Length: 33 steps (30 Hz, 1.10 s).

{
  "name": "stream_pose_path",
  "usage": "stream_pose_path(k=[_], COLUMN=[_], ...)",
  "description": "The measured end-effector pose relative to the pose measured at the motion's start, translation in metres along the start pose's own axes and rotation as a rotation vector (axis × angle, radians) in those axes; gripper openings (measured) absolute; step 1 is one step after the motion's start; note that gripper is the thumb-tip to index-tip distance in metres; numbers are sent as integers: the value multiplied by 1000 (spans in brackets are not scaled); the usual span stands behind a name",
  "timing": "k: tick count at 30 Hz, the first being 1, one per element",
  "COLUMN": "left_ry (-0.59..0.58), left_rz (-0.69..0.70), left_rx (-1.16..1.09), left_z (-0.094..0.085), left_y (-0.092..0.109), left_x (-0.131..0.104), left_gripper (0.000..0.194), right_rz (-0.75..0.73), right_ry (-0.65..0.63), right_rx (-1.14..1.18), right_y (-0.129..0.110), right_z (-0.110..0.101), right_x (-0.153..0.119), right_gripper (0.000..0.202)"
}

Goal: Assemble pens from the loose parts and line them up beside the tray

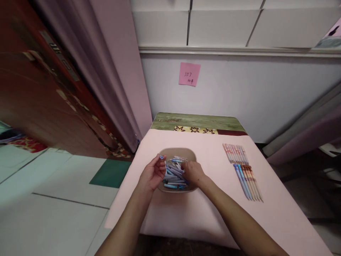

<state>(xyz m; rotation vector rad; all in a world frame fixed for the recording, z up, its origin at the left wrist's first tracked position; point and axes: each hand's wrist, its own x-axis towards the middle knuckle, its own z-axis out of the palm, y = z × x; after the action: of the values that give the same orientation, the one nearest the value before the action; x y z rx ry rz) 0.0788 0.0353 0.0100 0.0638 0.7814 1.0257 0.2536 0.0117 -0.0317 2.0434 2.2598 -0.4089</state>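
Two bare hands meet at the beige bin [183, 152] in my head view; I see the left hand [153, 174] pinching a blue-ended pen [161, 157] above the near-left rim; the right hand [194, 173] dips its curled fingers among the loose pens [174, 174] inside, and I cannot tell whether they grip one. Well to the right, a back row of pens [236, 153] and a front row of pens [247, 182] lie on the pink cover [210, 209].
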Motion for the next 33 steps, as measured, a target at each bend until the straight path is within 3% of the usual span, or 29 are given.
stream_pose_path(k=[11,19,25,33], left_ry=[-4,17,40,-37], left_rz=[9,-8,-52,-82], left_rx=[-16,-36,-16,91], left_z=[-1,-3,-2,-5], left_y=[5,7,-6,-30], left_x=[0,-1,0,2], left_gripper=[13,15,16,13], right_rz=[51,68,39,84], right_ry=[84,29,-53,7], right_rx=[99,42,11,32], right_y=[5,2,-13,-14], right_z=[-8,-1,9,-2], right_x=[-10,-8,0,-10], right_gripper=[23,26,23,26])
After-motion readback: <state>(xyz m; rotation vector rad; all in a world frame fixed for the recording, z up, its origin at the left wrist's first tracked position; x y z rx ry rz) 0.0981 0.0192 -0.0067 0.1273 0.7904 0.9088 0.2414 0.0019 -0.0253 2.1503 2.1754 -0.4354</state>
